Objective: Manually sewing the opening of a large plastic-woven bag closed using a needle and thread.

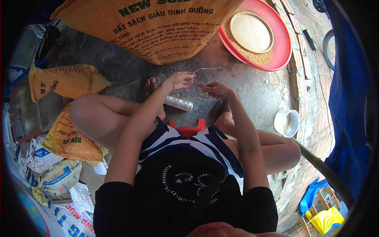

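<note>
My left hand (182,80) is over the floor in front of my seat, its fingers drawn together at the end of a thin white string (213,68). From those fingertips the string trails right toward a big red tray. Just to the right, my right hand (218,90) is closed around a small reddish thing (201,85), too small to make out. The two hands are close but apart. Below my left wrist, a roll of shiny white string (179,103) lies on the concrete between my feet.
A large orange printed sack (166,31) stands ahead, with smaller orange sacks (69,81) at left. The red round tray (286,43) holds grain and a round woven sieve (251,32). At right are a white tub (287,123) and a pole (321,168). A red stool (188,130) is under me.
</note>
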Demonstrator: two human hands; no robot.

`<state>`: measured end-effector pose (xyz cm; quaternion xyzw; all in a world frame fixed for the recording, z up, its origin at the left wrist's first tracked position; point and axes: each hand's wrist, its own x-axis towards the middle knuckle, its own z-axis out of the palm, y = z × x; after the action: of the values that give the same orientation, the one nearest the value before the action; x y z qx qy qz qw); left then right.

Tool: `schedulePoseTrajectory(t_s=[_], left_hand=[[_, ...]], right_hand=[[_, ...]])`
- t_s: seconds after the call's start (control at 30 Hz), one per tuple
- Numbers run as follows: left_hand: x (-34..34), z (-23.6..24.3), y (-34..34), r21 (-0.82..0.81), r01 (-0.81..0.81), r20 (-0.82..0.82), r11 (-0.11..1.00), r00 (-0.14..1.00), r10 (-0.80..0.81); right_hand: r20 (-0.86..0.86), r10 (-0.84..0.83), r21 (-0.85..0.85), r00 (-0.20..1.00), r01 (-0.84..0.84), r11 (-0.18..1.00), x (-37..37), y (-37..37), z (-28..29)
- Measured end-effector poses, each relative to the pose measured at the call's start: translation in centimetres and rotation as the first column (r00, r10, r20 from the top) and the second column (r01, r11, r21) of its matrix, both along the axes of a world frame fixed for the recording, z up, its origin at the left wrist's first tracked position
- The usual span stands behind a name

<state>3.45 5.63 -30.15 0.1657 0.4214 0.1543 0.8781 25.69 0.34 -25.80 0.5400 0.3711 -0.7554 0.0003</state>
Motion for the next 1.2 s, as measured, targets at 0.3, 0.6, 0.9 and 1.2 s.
schedulePoseTrajectory(t_s=[0.3,0.6,0.9,1.2], left_hand=[[-0.2,0.2,0.1,-0.013,-0.017,-0.005,1.000,1.000,0.017],[0.3,0.8,-0.1,0.001,0.018,-0.006,1.000,1.000,-0.018],[-0.1,0.4,-0.1,0.003,0.022,-0.011,1.000,1.000,-0.022],[0.0,0.4,0.0,0.001,0.030,0.001,1.000,1.000,-0.030]], right_hand=[[-0.025,0.001,-0.030,1.000,-0.001,1.000,0.3,0.0,0.0],[0.000,-0.004,-0.002,1.000,0.004,1.000,-1.2,-0.2,-0.8],[-0.053,-0.092,-0.061,0.994,0.088,0.994,-1.3,-0.3,-0.5],[-0.067,-0.079,-0.093,0.995,0.073,0.993,-1.2,-0.2,-0.1]])
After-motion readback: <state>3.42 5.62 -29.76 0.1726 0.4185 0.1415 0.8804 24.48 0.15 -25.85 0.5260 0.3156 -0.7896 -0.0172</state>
